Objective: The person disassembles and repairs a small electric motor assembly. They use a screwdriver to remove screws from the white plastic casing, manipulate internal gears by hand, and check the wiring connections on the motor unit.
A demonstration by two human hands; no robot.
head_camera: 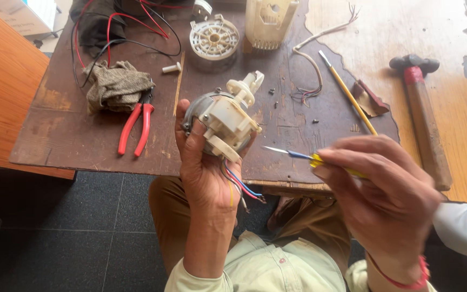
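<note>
The left hand (204,173) is raised above the front edge of the worktop (82,135) and grasps a small electric motor (220,121), a grey round body with a cream plastic gear housing on top. The fingers wrap it from the left and from below, and the palm faces up. The motor's shaft end (249,84) points to about 1 o'clock, away from the person, so the long axis runs from 7 o'clock to 1 o'clock. Thin coloured wires (241,186), blue, red and yellow, hang out of its lower end over the wrist.

The right hand (379,189) is at about 4 o'clock from the motor, near it but not touching. It is clenched around a small screwdriver (293,155) with a yellow and blue handle. The metal tip (268,148) points to 9 o'clock, toward the lower side of the plastic housing, and a small gap remains between them. This hand is a little blurred, so the exact finger position I cannot tell. A red band sits at the wrist.

On the worktop, at 9 o'clock from the motor, lie red-handled pliers (136,127) beside a crumpled cloth (115,84). At 12 o'clock rests a round cream plastic part (214,38), and at 3 o'clock a hammer (422,119) and a long yellow tool (349,97).
</note>
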